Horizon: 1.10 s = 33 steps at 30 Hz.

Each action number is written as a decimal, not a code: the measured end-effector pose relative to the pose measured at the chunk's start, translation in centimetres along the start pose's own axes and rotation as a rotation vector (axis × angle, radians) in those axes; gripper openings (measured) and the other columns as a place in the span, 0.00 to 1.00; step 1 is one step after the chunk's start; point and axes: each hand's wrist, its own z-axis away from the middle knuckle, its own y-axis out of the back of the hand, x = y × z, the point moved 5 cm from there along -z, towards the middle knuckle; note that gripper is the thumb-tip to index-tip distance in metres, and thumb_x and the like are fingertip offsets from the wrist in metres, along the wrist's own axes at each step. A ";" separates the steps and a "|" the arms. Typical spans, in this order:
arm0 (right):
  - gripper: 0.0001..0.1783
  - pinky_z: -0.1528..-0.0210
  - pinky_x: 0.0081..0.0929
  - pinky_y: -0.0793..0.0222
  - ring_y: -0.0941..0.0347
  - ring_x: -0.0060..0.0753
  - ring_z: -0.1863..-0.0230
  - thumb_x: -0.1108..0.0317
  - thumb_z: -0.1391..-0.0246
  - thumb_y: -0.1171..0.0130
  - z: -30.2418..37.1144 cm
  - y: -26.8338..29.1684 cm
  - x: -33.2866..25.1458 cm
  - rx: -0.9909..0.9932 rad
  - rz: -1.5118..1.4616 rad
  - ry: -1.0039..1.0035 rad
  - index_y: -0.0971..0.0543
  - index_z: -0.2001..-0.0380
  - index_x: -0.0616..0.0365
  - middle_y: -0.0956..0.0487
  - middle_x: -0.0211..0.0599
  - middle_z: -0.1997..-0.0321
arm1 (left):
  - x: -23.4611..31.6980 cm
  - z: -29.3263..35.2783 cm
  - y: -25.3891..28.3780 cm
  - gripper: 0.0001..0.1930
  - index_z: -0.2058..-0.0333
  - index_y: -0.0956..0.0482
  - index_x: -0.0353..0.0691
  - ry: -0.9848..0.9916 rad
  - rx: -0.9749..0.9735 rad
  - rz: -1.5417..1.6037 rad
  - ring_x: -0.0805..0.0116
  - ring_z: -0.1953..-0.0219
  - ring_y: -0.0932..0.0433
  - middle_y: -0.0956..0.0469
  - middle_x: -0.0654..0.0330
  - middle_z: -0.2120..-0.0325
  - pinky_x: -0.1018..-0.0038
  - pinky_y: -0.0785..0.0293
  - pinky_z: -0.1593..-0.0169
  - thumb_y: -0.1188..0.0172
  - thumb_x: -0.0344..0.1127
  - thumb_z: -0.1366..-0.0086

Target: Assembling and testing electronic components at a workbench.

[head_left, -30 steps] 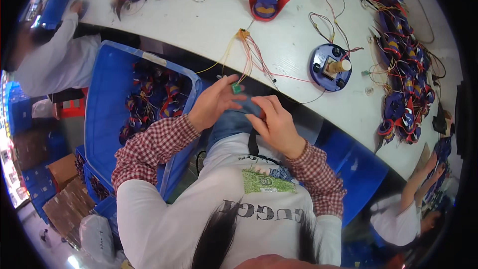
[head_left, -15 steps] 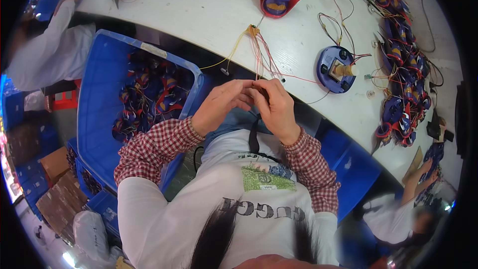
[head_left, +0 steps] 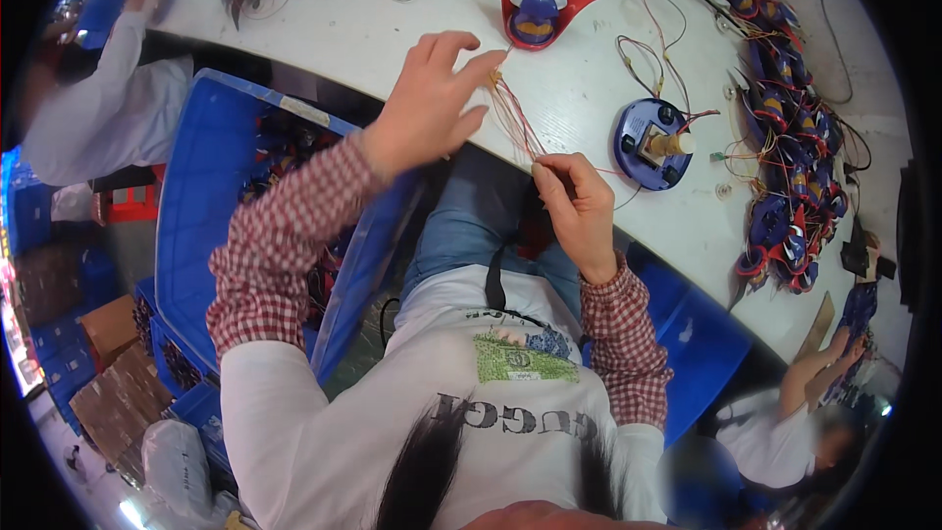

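Note:
My left hand hovers over the table's near edge with its fingers spread and nothing in them. Its fingertips come close to a yellowish knot on a bundle of thin red wires, which hangs from a toy head in purple with white horns and red wings. At the table's edge my right hand pinches the lower end of the wires between thumb and finger. To the right of them lies a round purple toy base with a cream cylinder and wires on it.
A long heap of similar toy parts runs along the right of the white table. Left of my legs stands a blue bin with more parts. Co-workers sit at far left and lower right.
My left hand has come away from my right hand, moving up and left over the table, and its fingers have spread. My right hand has shifted slightly to the right.

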 end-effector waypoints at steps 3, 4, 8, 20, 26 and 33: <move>0.06 0.73 0.11 0.37 0.36 0.16 0.76 0.74 0.44 0.44 -0.4 0.4 -0.4 0.034 -0.052 -0.018 0.24 0.63 0.64 0.26 0.29 0.72 | -2.5 -1.9 -2.7 0.15 0.57 0.25 0.40 -0.056 -0.162 0.054 0.60 0.62 0.32 0.30 0.57 0.64 0.71 0.32 0.55 0.40 0.31 0.45; 0.06 0.73 0.11 0.37 0.36 0.16 0.76 0.73 0.43 0.44 -0.6 0.6 -0.5 0.050 -0.082 -0.035 0.24 0.63 0.64 0.26 0.29 0.72 | -3.0 -2.0 -3.7 0.14 0.58 0.25 0.41 -0.072 -0.261 0.081 0.61 0.62 0.32 0.30 0.57 0.64 0.71 0.32 0.56 0.40 0.31 0.45; 0.07 0.73 0.11 0.37 0.36 0.16 0.76 0.72 0.42 0.45 -1.2 0.9 -0.8 0.090 -0.144 -0.055 0.24 0.63 0.64 0.26 0.29 0.72 | -3.9 -1.9 -5.6 0.12 0.61 0.25 0.41 -0.175 -0.389 0.016 0.63 0.61 0.30 0.29 0.58 0.64 0.73 0.31 0.55 0.40 0.32 0.45; 0.07 0.73 0.13 0.38 0.36 0.18 0.76 0.73 0.44 0.44 -1.6 2.2 1.6 0.156 -0.045 0.003 0.24 0.62 0.64 0.26 0.30 0.71 | -3.6 -1.9 -6.6 0.06 0.65 0.28 0.38 -0.372 -0.310 -0.178 0.65 0.62 0.28 0.29 0.57 0.66 0.77 0.29 0.56 0.45 0.28 0.41; 0.08 0.71 0.15 0.37 0.34 0.21 0.74 0.74 0.46 0.43 -1.5 2.5 1.2 0.162 0.151 0.148 0.24 0.62 0.64 0.25 0.32 0.70 | -3.3 -2.2 -5.7 0.11 0.61 0.27 0.37 -0.327 -0.256 -0.103 0.65 0.64 0.28 0.28 0.58 0.67 0.77 0.28 0.61 0.42 0.26 0.43; 0.11 0.70 0.18 0.36 0.33 0.24 0.73 0.76 0.50 0.41 -1.4 2.0 1.6 0.169 0.234 0.156 0.24 0.61 0.63 0.25 0.34 0.67 | -3.0 -2.0 -2.9 0.15 0.56 0.27 0.37 -0.199 -0.325 0.121 0.61 0.60 0.29 0.29 0.55 0.62 0.73 0.30 0.54 0.42 0.29 0.44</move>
